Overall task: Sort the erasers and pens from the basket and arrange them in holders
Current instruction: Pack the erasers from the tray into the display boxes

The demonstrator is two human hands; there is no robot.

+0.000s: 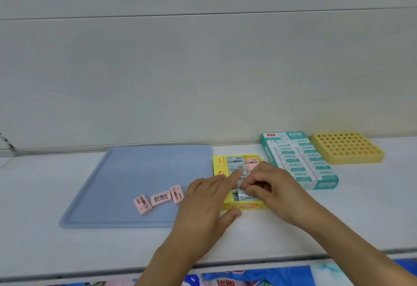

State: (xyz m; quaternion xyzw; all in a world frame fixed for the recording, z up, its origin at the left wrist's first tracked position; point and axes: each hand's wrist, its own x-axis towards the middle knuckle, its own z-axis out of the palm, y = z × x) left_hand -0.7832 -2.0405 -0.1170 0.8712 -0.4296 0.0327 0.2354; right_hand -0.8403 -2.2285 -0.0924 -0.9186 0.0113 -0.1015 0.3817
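Note:
A small yellow eraser box [244, 206] sits on the white shelf, holding pink and grey-blue erasers [235, 161]. My right hand [268, 184] reaches into it with fingertips pinched on a grey-blue eraser [244, 195]. Flat over the box's left edge lies my left hand [207, 204], fingers spread, index finger pointing into the box, thumb at the front wall. Three pink erasers [160, 198] lie on the blue tray [126, 172] to the left.
A teal box of white erasers [300, 161] stands right of the yellow box. A yellow perforated pen holder [347, 148] is at the far right against the back wall. Colourful packages [248, 279] show below the shelf's front edge.

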